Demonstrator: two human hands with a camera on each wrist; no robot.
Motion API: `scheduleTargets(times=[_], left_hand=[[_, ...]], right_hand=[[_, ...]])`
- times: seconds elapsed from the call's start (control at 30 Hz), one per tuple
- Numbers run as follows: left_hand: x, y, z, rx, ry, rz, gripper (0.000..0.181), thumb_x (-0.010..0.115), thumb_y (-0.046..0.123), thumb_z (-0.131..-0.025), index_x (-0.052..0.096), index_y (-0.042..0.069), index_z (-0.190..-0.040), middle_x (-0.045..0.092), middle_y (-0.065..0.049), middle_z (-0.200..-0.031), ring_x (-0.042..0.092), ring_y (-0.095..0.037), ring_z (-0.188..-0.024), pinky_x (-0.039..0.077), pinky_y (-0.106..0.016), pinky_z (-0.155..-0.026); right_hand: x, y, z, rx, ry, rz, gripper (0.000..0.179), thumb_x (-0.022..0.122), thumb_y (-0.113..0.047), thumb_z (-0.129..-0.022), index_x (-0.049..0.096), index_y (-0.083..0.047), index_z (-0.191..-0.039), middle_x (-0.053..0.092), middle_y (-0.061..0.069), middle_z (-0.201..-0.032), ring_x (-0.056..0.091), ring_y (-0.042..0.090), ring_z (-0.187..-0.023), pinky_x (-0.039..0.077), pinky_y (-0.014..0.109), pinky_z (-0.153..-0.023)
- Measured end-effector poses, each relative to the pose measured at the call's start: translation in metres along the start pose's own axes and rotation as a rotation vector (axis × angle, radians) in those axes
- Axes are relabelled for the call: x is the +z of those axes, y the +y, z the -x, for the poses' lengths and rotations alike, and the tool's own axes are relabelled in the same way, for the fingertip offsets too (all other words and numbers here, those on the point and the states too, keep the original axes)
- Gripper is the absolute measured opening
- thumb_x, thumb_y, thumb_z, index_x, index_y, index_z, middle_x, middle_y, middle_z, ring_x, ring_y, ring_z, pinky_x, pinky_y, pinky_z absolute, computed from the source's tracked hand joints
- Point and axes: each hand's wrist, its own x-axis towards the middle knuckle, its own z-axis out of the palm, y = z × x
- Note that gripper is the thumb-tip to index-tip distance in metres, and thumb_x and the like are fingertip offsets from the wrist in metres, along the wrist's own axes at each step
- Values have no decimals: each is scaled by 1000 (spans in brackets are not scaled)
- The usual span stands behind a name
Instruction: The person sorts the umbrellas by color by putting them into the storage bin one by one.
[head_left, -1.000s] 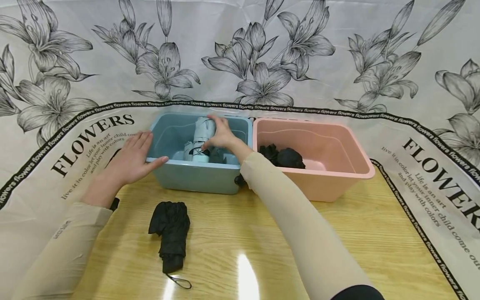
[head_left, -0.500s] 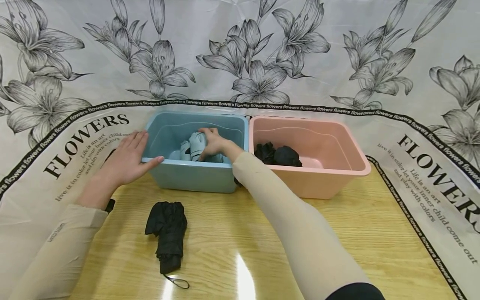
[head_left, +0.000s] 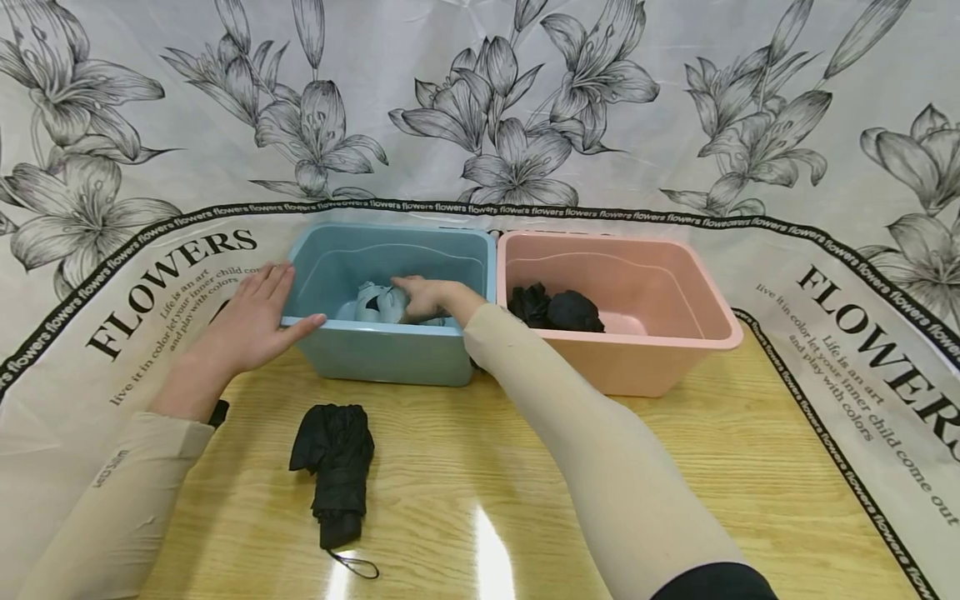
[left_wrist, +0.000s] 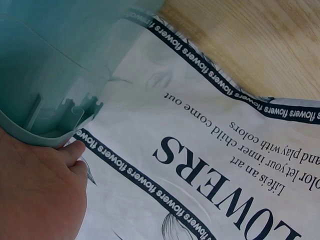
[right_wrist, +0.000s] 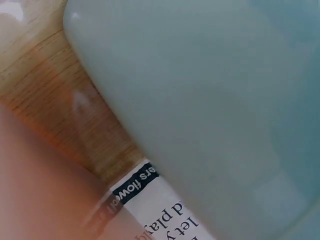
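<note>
Inside the blue bin (head_left: 382,354), my right hand (head_left: 433,298) grips a light blue folded umbrella (head_left: 396,305) low near the floor; its lower fingers are hidden behind the front rim. More light blue cloth with a dark patch (head_left: 369,302) lies just left of it. My left hand (head_left: 255,321) rests with straight fingers against the bin's left rim, thumb over the front corner. The left wrist view shows that hand (left_wrist: 42,185) touching the bin's rim (left_wrist: 37,140). In the right wrist view, the bin's wall (right_wrist: 185,100) fills most of the picture.
A pink bin (head_left: 637,342) stands right beside the blue one, with black folded umbrellas (head_left: 574,312) inside. Nearer on the wooden table (head_left: 427,467) lies a black folded umbrella (head_left: 342,467) with a wrist loop. A flower-printed cloth (head_left: 450,100) hangs behind the bins.
My right hand has lowered the light blue umbrella from upright above the rim down into the blue bin. The left hand stays at the rim; the view has shifted slightly.
</note>
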Motion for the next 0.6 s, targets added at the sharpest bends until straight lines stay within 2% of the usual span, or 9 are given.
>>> scheduleTargets(times=[0.1,0.4,0.53,0.6], left_hand=[[1,0,-1,1,-4,0,102,42,65,-105,4,-9,-163,5,-32,-170,0,-49,-157,1,-62,-127],[1,0,0,-1,1,6,101,43,64,-105,5,-9,-163,6,-31,-170,-1,-49,-157,2,-62,-127],[1,0,0,-1,1,8,101,43,64,-105,4,-9,-163,5,-31,-170,-1,-49,-157,2,-62,-127],[1,0,0,-2,1,8,101,43,64,-105,4,-9,-163,4,-31,-170,-1,-49,-157,2,-62,-127]], right_hand=[[0,1,1,1,-31,8,85,59,-24,-107,2,-14,-169,-10,10,-175,-8,29,-161,14,48,-130],[0,3,1,37,-118,50,82,49,-35,-111,-7,-17,-168,-29,12,-170,-17,35,-159,15,55,-129],[0,3,2,32,-103,2,86,49,-45,-109,-9,-21,-168,-27,11,-171,-14,34,-159,20,59,-127],[0,3,3,14,-77,-20,89,50,-49,-108,-9,-20,-168,-22,10,-173,-11,32,-160,22,58,-126]])
